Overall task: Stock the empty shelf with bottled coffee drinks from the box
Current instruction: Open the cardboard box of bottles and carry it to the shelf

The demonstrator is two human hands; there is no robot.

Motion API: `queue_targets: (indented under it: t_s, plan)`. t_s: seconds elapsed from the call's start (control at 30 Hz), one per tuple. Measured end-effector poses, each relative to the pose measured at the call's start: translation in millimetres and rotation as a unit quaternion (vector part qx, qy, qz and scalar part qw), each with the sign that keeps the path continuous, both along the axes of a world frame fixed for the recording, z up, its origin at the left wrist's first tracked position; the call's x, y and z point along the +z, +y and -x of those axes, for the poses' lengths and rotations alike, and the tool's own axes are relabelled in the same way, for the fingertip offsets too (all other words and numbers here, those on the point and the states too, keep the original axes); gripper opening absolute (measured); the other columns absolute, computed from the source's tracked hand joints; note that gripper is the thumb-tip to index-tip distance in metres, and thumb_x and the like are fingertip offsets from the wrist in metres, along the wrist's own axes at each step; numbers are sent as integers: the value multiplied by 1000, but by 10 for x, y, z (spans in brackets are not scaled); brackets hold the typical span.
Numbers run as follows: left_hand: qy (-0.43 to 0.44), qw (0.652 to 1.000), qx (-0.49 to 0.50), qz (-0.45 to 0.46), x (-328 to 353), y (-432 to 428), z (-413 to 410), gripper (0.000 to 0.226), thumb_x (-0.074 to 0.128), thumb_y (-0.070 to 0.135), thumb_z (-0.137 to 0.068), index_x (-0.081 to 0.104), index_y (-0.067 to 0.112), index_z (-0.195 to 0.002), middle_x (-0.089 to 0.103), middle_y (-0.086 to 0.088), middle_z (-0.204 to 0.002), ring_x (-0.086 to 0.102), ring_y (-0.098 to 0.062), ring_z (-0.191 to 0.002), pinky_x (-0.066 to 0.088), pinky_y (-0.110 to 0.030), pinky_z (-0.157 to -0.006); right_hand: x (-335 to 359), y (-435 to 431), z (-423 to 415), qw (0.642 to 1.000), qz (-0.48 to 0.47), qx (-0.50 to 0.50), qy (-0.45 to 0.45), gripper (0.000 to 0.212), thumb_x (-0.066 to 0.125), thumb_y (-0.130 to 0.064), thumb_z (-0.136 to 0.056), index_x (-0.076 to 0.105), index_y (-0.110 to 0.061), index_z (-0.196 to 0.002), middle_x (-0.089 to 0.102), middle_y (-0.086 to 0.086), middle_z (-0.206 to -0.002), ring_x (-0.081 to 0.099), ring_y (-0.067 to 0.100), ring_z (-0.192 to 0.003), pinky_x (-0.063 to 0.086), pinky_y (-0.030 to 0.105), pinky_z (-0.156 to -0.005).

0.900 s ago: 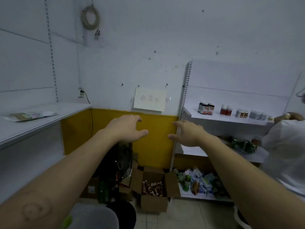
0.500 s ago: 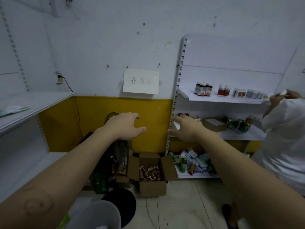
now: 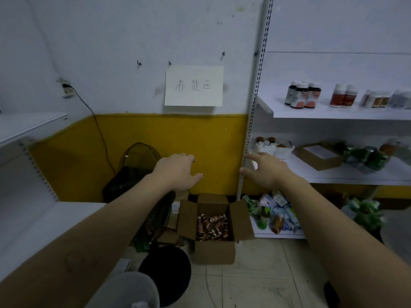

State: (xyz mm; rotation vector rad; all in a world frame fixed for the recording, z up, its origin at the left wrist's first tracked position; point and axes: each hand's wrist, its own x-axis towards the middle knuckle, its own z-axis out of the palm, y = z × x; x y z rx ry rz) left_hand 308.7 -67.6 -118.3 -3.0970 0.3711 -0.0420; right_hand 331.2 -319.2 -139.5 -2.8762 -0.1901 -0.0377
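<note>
Both hands, the left hand [image 3: 178, 172] and right hand [image 3: 265, 170], are open and empty above the box [image 3: 213, 252] of bottles [image 3: 211, 225] on the floor, and a careless grab could knock bottles together.

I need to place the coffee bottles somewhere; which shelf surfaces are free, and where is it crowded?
Free: the white lower left shelf beside the yellow wall, and the left end of the upper right shelf before the dark jars. Crowded: the middle right shelf with basket and packets, and the bottom right shelf.
</note>
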Motion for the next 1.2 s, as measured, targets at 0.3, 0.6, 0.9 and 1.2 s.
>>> queue_targets:
  t_s: [0.3, 0.6, 0.9, 1.2]
  plan:
    - [34, 999, 29, -3, -374, -321, -1158, 68, 42, 61, -91, 34, 19, -144, 40, -6, -146, 47, -27, -124, 48, -43, -91, -405, -436, -1084, 1000, 2, -9, 25, 67, 42, -67, -87, 29, -37, -146, 28, 7, -153, 31, 32, -136, 26, 59, -107]
    - [101, 993, 41, 45, -1166, -242, -2496, 70, 42, 59, -92, 29, 17, -146, 35, -9, -150, 42, -30, -129, 41, -48, -99, -1019, -252, -2333, 997, 51, -19, 50, 67, 41, -65, -89, 26, -34, -147, 26, 10, -154, 31, 34, -136, 24, 60, -108]
    - [218, 959, 89, 160, -2676, -113, -4014, 53, 47, 54, -89, 48, 18, -128, 57, -7, -119, 54, -25, -104, 48, -35, -82, -2400, 18, -3658, 980, 63, -65, 176, 65, 46, -54, -90, 25, -32, -147, 28, 11, -153, 28, 32, -138, 25, 56, -109]
    - [218, 950, 150, 164, -4207, -112, -4738, 42, 42, 60, -87, 52, 22, -102, 60, -7, -105, 56, -30, -97, 46, -42, -78, -3830, 27, -4366, 952, 51, -115, 278, 70, 44, -61, -89, 22, -32, -149, 19, 8, -158, 20, 31, -142, 19, 49, -111]
